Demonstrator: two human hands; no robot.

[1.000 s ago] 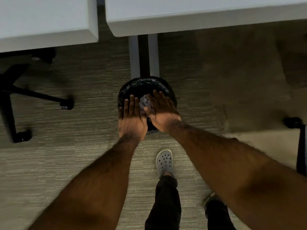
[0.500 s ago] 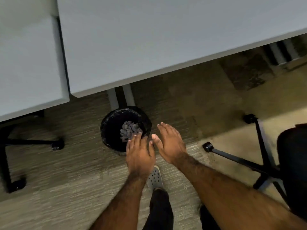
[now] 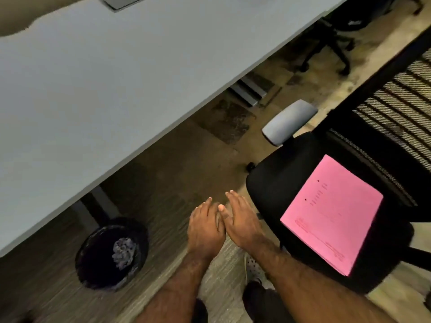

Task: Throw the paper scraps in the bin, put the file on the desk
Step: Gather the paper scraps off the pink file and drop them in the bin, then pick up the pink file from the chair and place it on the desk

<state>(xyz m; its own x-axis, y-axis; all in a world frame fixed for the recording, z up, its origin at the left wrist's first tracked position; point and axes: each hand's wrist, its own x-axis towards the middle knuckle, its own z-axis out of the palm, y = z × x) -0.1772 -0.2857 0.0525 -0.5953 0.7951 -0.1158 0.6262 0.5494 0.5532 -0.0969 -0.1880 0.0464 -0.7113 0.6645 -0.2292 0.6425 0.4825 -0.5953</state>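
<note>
A black bin stands on the floor under the desk edge, with crumpled paper scraps inside it. A pink file lies flat on the seat of a black office chair at the right. The grey-white desk fills the upper left. My left hand and my right hand hover side by side over the floor between bin and chair, fingers extended, palms down, both holding nothing.
The chair has a grey armrest and a mesh back. A second chair base stands farther back. A desk leg rises just behind the bin. My shoe is below my hands.
The view has swung right, bringing the chair and pink file into sight. My hands have left the bin and moved right, toward the chair. The scraps stay in the bin.
</note>
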